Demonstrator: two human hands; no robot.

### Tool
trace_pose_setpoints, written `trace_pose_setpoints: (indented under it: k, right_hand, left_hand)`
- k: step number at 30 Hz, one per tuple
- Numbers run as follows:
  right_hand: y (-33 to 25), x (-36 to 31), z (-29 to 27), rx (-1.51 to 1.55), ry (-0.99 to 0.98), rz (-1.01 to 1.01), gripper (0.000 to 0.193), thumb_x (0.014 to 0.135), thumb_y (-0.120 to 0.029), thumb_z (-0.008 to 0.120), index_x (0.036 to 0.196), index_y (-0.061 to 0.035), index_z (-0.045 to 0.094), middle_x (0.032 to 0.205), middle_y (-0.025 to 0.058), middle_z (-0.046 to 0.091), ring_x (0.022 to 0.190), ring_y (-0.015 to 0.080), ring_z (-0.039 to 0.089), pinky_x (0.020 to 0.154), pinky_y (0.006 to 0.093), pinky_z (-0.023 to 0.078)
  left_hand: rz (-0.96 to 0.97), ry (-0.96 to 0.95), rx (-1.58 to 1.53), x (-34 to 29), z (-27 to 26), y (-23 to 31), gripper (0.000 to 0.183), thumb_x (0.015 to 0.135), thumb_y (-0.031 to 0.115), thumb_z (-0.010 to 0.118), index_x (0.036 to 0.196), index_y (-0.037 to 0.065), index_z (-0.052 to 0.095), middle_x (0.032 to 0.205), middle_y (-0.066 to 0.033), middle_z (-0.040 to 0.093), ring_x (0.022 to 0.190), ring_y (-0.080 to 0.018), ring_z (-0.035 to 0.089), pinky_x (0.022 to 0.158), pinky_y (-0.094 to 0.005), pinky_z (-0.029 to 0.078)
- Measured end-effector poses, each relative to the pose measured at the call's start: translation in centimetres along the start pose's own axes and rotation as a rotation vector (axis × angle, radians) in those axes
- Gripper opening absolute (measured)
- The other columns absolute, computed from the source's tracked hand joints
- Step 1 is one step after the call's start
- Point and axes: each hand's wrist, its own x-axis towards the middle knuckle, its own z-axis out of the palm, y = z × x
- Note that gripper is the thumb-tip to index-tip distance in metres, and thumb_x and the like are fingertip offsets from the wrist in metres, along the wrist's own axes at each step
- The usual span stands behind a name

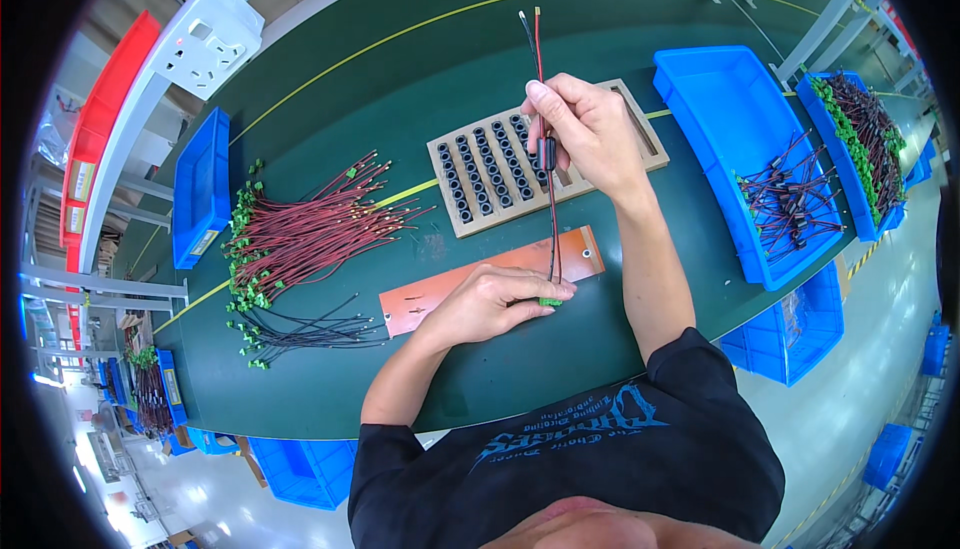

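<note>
Nearest on the green bench (500,379): left hand (490,294), fingers narrowed in a pinch on the cable's green plug (550,301), over the near edge of an orange plate (450,291). Cable (554,234) runs from there up over the plate to the right hand (590,134), which is closed on the wires, thumb against the fingers, with a black bead (546,154) on the cable just beside the lower fingers. Long axis points almost straight away from the wearer, leaning slightly left at the far end; plug nearest, two bare tips (529,13), one black wire and one red, farthest. Which way the plug's openings face — cannot tell, fingers cover it. Handling, as judged: light; wires bendy with some spring, insulation a little slick; bead hard, perhaps brittle, and may slide. Best held by the plug's sides and by both wires together close to the bead, not by the tips. Left of the plate: black leads (315,332), then a red-black bundle (310,229). Beyond the plate: wooden rack (655,157) with rows of beads. Right: blue tray (705,79) holding beaded cables (790,199) — tangled.
</note>
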Motion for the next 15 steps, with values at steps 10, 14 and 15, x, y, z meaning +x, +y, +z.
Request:
trace_pose_setpoints:
  k: [10, 14, 15]
  right_hand:
    - [-0.38, -0.18, 0.3, 0.106, -0.077, 0.005, 0.035, 0.107, -0.029, 0.055, 0.091, -0.0005, 0.068, 0.066, 0.003, 0.068, 0.048, 0.0041, 0.053, 0.044, 0.0213, 0.041]
    - [-0.5, -0.31, 0.26, 0.123, -0.082, 0.024, 0.034, 0.108, -0.028, 0.055, 0.091, -0.0011, 0.067, 0.066, 0.0028, 0.068, 0.049, 0.0031, 0.052, 0.044, 0.0202, 0.04]
    - [-0.56, -0.26, 0.27, 0.111, -0.08, 0.009, 0.034, 0.108, -0.028, 0.055, 0.091, -0.0015, 0.067, 0.066, 0.0026, 0.068, 0.049, 0.0028, 0.052, 0.044, 0.0201, 0.04]
  left_hand:
    - [0.012, -0.013, 0.022, -0.2, -0.11, 0.09, 0.031, 0.085, -0.002, 0.074, 0.116, 0.003, 0.076, 0.115, -0.0126, 0.076, 0.105, -0.0288, 0.074, 0.091, -0.0392, 0.06]
    - [0.022, 0.001, 0.043, -0.12, 0.03, 0.2, 0.031, 0.086, -0.003, 0.073, 0.115, 0.005, 0.077, 0.115, -0.0104, 0.077, 0.103, -0.0275, 0.074, 0.091, -0.0373, 0.06]
    - [0.029, -0.011, 0.043, -0.15, -0.03, -0.06, 0.033, 0.086, -0.003, 0.073, 0.117, 0.005, 0.076, 0.118, -0.0105, 0.076, 0.105, -0.0281, 0.073, 0.092, -0.0378, 0.06]
